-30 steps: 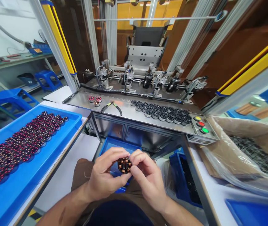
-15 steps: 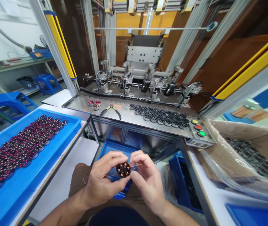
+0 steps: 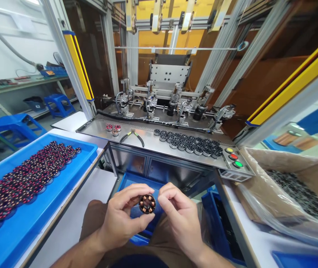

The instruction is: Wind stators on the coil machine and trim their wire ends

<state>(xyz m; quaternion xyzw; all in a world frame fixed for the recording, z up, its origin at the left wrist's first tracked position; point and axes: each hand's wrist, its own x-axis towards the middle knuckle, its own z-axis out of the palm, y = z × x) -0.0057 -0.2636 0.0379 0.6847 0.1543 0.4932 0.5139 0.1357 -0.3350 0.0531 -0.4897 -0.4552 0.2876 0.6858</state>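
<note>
While the left hand [image 3: 122,215] has its grip closed around the copper-wound ring [image 3: 150,204] above the lap [image 3: 158,234], the right hand [image 3: 180,213] sits just beside at 3 o'clock, its grip pinched together, though on what, if anything, I cannot tell. On the metal tabletop [image 3: 149,141], pliers [image 3: 139,138] lie near 12 o'clock from the ring, black cores [image 3: 189,142] at 1 o'clock.

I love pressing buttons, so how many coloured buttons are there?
3, in a row at the right end of the metal table: the yellow button farthest away, the red button in the middle, the green button nearest. Others may be hidden.
</note>
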